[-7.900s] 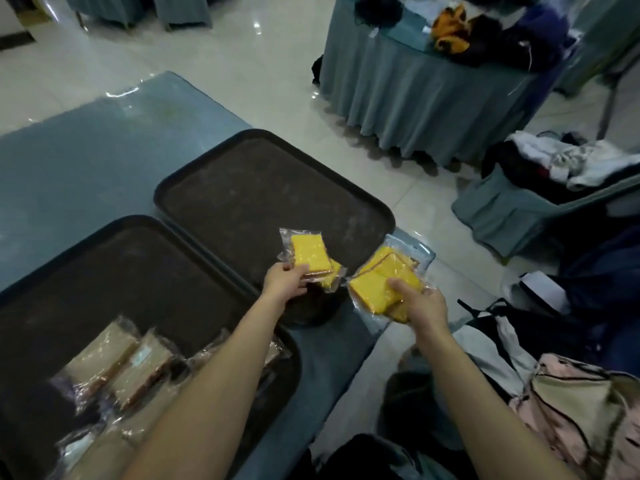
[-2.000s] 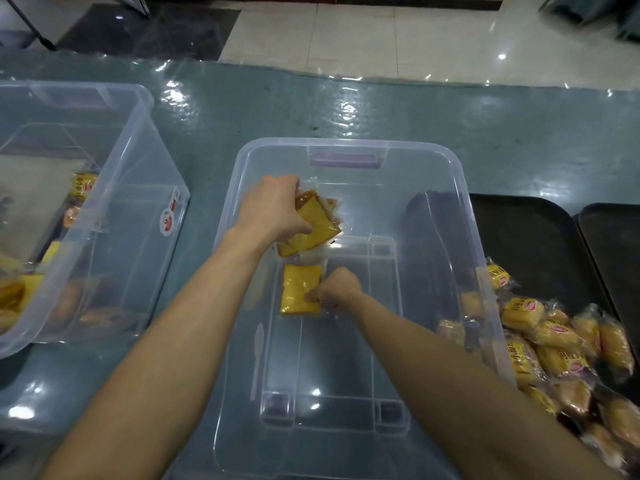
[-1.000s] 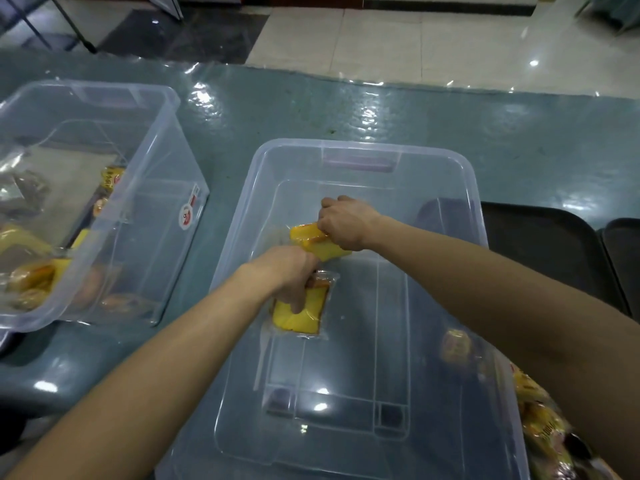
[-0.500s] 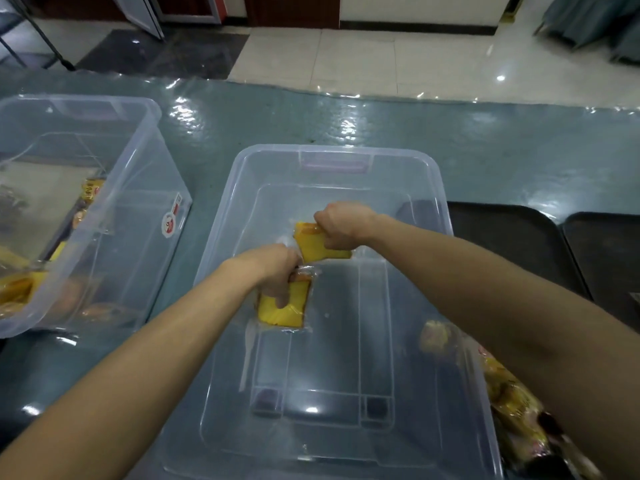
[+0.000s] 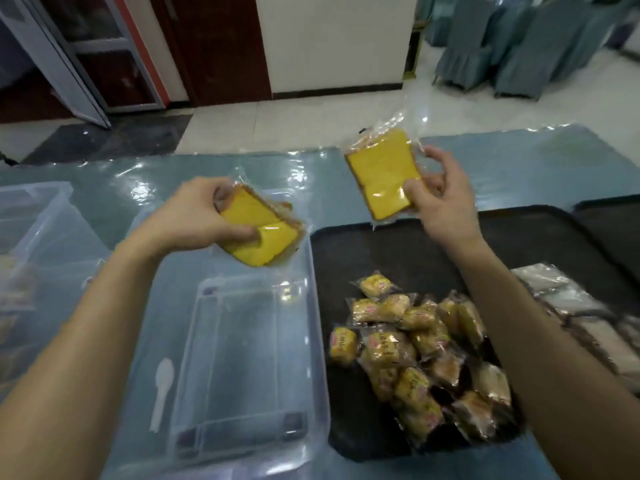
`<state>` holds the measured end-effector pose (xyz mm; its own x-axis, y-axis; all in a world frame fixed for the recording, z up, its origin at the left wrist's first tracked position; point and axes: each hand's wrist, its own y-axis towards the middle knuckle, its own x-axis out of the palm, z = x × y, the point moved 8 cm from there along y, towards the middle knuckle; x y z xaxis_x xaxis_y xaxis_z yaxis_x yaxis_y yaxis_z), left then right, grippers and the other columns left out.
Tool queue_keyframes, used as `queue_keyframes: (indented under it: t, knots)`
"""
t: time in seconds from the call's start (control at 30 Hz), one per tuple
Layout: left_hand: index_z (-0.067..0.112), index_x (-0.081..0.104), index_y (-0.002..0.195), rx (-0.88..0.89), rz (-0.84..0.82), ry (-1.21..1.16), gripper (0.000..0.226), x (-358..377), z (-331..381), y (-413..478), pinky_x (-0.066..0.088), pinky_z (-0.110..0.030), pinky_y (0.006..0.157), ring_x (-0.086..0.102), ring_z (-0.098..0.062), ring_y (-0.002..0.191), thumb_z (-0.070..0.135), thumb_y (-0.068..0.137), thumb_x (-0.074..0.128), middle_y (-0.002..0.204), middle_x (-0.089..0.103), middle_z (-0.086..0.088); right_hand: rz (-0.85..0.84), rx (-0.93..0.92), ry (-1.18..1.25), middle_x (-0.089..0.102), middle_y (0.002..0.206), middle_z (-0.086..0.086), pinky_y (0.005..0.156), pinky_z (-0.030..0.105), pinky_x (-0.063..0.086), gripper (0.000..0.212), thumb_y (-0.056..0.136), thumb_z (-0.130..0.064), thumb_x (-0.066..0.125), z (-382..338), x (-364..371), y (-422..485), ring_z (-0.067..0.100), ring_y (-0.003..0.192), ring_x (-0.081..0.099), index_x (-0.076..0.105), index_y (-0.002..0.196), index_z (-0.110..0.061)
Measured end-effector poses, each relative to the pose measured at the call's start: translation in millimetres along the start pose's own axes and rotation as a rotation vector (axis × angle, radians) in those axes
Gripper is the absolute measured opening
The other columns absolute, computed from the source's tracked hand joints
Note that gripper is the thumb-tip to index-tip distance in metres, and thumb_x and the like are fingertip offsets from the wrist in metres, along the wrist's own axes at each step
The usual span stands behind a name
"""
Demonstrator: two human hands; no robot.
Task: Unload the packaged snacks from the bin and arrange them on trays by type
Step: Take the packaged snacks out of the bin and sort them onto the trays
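Lying close by: a white spoon (image 5: 162,375) in the clear bin (image 5: 313,306), and a heap of small yellow snacks (image 5: 415,348) on the black tray (image 5: 398,244) just beside it. Gripping a yellow cake pack (image 5: 258,233) in the left hand (image 5: 194,220), fingers closed round it, up over the bin. Pinching another cake pack (image 5: 382,174) in the right hand (image 5: 440,199), higher, over the tray's far edge. Maybe slipping, because the wrappers look shiny and slick. Maybe landing on the wrong tray and mixing the kinds.
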<state>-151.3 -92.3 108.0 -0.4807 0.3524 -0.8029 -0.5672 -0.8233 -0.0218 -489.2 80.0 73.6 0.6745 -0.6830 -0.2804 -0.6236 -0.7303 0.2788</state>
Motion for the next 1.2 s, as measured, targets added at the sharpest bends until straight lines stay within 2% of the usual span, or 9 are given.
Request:
queue_keyframes:
  t: [0.07,0.2,0.4,0.5,0.57,0.83,0.97,1.07,1.2]
  knots:
    - [0.016,0.074,0.099,0.044,-0.008,-0.031,0.050,23.0,59.1,7.6,0.061,-0.049,0.084,0.073,-0.028,0.088,0.036,0.065,0.104,0.093,0.076,-0.008,0.103,0.140,0.080,0.079,0.101,0.008,0.091,0.059,0.063,0.052,0.091,-0.036,0.073,42.9,-64.7,-15.5,0.030,0.093,0.077,0.058,0.140,-0.041]
    - [0.009,0.066,0.084,0.107,-0.083,-0.059,0.065,121.4,176.8,22.0,0.056,-0.046,0.068,0.061,-0.019,0.069,0.054,0.052,0.099,0.074,0.065,0.000,0.259,0.298,0.111,0.080,0.107,-0.003,0.095,0.050,0.064,0.046,0.101,-0.018,0.071,118.3,-191.7,-70.1,0.017,0.096,0.079,0.058,0.144,-0.027]
    - [0.014,0.071,0.099,0.060,-0.287,-0.198,0.053,318.6,309.5,26.5,0.061,-0.042,0.078,0.072,-0.023,0.086,0.042,0.067,0.103,0.093,0.076,-0.004,0.442,0.465,0.097,0.077,0.121,-0.001,0.100,0.049,0.062,0.039,0.103,-0.020,0.071,209.8,-357.2,-167.4,0.016,0.108,0.076,0.058,0.139,-0.025]
    - [0.006,0.078,0.101,0.013,-0.398,-0.391,0.058,420.1,357.5,13.6,0.064,-0.032,0.075,0.079,-0.018,0.082,0.037,0.061,0.105,0.087,0.083,0.000,0.571,0.583,0.032,0.075,0.123,0.004,0.089,0.035,0.058,0.041,0.102,-0.024,0.073,246.5,-431.6,-216.4,0.019,0.104,0.072,0.058,0.140,-0.024]
    - [0.002,0.078,0.110,-0.061,-0.480,-0.512,0.075,481.8,379.9,6.9,0.067,-0.043,0.088,0.082,-0.028,0.095,0.040,0.052,0.107,0.099,0.085,-0.005,0.657,0.662,0.044,0.074,0.121,0.008,0.077,0.027,0.052,0.042,0.103,-0.025,0.072,267.4,-474.2,-241.8,0.018,0.098,0.069,0.058,0.142,-0.022]
    - [0.006,0.073,0.125,-0.155,-0.771,-0.718,0.071,660.6,504.7,8.0,0.065,-0.051,0.098,0.081,-0.033,0.104,0.034,0.067,0.105,0.112,0.083,-0.012,0.805,0.784,0.024,0.071,0.118,-0.004,0.097,0.057,0.062,0.050,0.098,-0.040,0.071,330.4,-610.9,-266.9,0.024,0.104,0.075,0.052,0.144,-0.037]
    - [0.012,0.075,0.121,-0.067,-0.827,-0.644,0.078,734.7,559.6,45.1,0.063,-0.057,0.100,0.081,-0.029,0.104,0.038,0.056,0.109,0.112,0.084,-0.007,0.822,0.795,-0.003,0.068,0.113,-0.009,0.095,0.055,0.064,0.051,0.104,-0.030,0.069,358.0,-673.4,-244.4,0.021,0.102,0.074,0.050,0.151,-0.030]
    - [0.019,0.064,0.122,0.134,-0.826,-0.354,0.082,784.3,598.0,85.3,0.063,-0.051,0.095,0.076,-0.023,0.107,0.052,0.059,0.105,0.119,0.077,0.000,0.849,0.810,-0.021,0.072,0.114,-0.001,0.092,0.056,0.065,0.050,0.102,-0.028,0.070,386.9,-717.8,-220.0,0.023,0.099,0.077,0.053,0.149,-0.029]
    - [0.025,0.037,0.160,0.461,-0.572,0.170,0.096,825.9,613.9,125.1,0.051,-0.051,0.111,0.059,-0.033,0.136,0.059,0.084,0.084,0.151,0.059,-0.008,0.776,0.818,-0.044,0.071,0.123,0.001,0.094,0.055,0.064,0.056,0.092,-0.042,0.072,406.2,-756.9,-168.9,0.024,0.106,0.075,0.053,0.145,-0.038]
